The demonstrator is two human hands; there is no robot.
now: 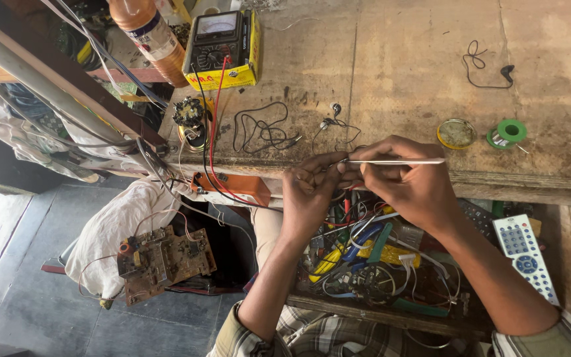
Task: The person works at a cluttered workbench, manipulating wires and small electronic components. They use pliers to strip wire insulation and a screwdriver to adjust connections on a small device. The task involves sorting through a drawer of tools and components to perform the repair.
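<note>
Worn wooden tabletop [418, 59], its edge above an open drawer of tools. The right hand [408, 182] grips a thin metal rod [398, 161]; left hand [308, 192] fingers pinch a fine wire at its tip. Best practice: brace both wrists, keep the rod level

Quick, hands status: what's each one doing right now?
Left hand: fingers pinched shut on a small earphone wire end, held over the bench edge.
Right hand: closed on the thin silver tool, tip pointing at the left fingertips.
</note>
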